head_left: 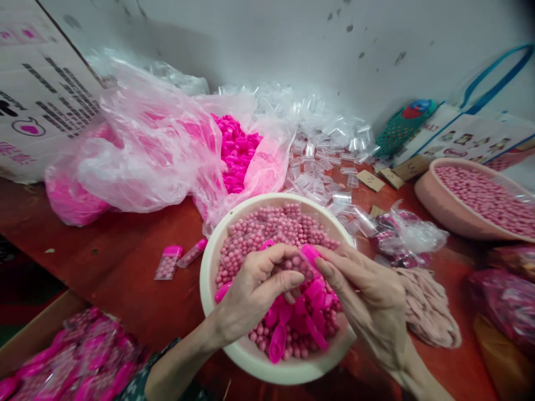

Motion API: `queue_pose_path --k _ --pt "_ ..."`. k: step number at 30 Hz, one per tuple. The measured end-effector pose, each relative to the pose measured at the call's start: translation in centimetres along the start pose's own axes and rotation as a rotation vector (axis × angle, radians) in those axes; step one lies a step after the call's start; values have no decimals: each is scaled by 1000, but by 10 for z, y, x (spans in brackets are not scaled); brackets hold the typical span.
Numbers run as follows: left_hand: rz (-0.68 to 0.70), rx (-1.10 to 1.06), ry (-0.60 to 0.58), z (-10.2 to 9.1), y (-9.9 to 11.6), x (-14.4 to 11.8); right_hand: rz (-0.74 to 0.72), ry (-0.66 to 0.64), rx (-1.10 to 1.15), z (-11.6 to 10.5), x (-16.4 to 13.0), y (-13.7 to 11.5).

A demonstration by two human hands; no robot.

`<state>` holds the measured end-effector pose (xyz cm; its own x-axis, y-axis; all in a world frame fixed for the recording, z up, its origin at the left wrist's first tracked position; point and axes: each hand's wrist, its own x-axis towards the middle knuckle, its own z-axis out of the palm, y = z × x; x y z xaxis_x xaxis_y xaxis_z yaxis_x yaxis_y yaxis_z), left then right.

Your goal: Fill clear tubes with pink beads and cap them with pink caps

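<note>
A cream bowl (pixel 208 266) in front of me holds many small pink beads and several bright pink caps (pixel 307 317). Over it, my left hand (pixel 254 292) and my right hand (pixel 368 303) together pinch one small clear vial (pixel 301 264) filled with pink beads. A pink cap (pixel 310 253) sits at the vial's right end, under my right fingertips. Both hands hover just above the beads.
Two filled capped vials (pixel 179 260) lie on the red table left of the bowl. A pink plastic bag of caps (pixel 236 150) and a heap of empty clear vials (pixel 321 150) lie behind. Another bead bowl (pixel 443 209) stands right; finished vials (pixel 83 356) fill a box near left.
</note>
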<state>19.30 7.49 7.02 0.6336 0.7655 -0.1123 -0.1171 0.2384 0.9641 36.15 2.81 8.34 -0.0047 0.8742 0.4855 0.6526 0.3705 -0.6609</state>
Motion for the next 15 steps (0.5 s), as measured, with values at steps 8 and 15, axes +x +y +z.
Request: queue_pose_path --k 8,15 --pt "4 17 22 -1 -7 -1 -65 -22 -104 -1 -9 -1" --pt "41 65 63 -1 -7 0 -364 32 -321 8 -6 4"
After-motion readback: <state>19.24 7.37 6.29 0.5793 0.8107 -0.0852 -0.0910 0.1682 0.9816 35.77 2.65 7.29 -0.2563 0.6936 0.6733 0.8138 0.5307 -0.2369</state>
